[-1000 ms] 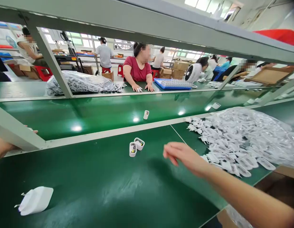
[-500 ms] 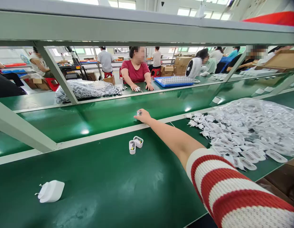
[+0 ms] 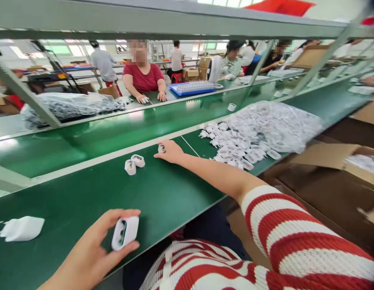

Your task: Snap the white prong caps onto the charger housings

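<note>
Near the bench's front edge, my left hand (image 3: 94,245) grips an open white plastic housing (image 3: 131,233) between thumb and fingers; a green circuit board shows inside it. Farther out, my right hand (image 3: 174,152) pinches a smaller-looking open white housing (image 3: 162,149) with electronic parts inside, just above or on the green bench (image 3: 84,193); I cannot tell which. To its left, two open white housings (image 3: 130,167) stand side by side, with yellow and green parts visible. A white plug-like piece (image 3: 28,228) with thin prongs or wires lies at the far left.
Right of my right hand lies a heap of white plastic parts (image 3: 232,141), spilling from a clear bag (image 3: 289,121). A green conveyor channel (image 3: 144,121) runs behind a pale rail. Cardboard boxes (image 3: 328,157) stand at right. A co-worker in red (image 3: 143,78) sits opposite.
My left hand has come into view holding a housing. My right hand, still holding its housing, has drawn back from the channel to the bench. The view has turned right.
</note>
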Demonstrator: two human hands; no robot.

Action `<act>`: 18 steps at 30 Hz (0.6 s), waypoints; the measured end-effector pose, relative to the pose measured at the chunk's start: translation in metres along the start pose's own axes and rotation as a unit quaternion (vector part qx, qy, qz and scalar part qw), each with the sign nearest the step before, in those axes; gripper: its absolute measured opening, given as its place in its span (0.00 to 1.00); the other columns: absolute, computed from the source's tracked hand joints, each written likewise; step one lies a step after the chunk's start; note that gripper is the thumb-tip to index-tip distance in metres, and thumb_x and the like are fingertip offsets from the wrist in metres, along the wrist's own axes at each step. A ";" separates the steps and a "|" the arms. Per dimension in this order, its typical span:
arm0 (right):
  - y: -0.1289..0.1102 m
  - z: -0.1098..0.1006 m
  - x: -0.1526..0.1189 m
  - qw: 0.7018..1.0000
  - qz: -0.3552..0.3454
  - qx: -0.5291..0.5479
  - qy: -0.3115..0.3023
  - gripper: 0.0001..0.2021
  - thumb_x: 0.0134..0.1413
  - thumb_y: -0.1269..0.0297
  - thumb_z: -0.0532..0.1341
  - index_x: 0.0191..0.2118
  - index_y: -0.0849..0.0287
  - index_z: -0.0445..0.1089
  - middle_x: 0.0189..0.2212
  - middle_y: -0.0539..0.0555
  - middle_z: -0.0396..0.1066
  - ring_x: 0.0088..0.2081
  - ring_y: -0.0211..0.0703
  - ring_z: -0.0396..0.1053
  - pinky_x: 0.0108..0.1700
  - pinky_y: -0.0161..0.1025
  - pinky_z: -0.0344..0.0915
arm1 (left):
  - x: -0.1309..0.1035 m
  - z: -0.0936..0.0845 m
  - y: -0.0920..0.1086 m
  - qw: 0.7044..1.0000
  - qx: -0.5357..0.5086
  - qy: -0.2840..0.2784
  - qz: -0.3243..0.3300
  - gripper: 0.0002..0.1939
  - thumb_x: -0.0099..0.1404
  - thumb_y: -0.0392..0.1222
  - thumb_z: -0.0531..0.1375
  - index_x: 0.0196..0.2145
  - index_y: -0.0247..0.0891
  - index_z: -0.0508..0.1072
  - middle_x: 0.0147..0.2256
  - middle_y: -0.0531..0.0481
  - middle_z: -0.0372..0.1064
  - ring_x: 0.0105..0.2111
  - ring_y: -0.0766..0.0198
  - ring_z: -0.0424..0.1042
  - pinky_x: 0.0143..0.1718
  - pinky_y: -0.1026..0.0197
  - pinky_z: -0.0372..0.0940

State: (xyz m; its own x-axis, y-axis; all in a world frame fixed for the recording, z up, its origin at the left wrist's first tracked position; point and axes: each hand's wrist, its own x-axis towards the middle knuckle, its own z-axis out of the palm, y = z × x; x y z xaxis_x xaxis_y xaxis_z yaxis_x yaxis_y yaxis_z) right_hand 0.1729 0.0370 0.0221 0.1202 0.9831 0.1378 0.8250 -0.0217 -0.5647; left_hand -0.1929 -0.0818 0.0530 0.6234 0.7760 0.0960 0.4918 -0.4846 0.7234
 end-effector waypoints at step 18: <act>0.129 -0.127 -0.089 0.939 0.204 -0.267 0.075 0.20 0.66 0.59 0.67 0.58 0.65 0.75 0.59 0.72 0.73 0.64 0.72 0.65 0.64 0.65 0.64 | 0.135 0.120 0.012 0.995 -0.037 -0.013 0.087 0.39 0.68 0.48 0.63 0.73 0.43 0.58 0.63 0.44 0.72 0.62 0.48 0.67 0.67 0.42 0.63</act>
State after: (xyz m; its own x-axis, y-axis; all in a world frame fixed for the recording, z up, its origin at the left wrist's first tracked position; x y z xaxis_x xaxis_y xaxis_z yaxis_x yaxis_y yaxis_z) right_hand 0.3391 -0.0759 0.0405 0.5292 0.8378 0.1341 0.8481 -0.5177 -0.1127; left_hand -0.0303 -0.0314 -0.0073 0.7113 0.6715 0.2078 0.3293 -0.5795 0.7455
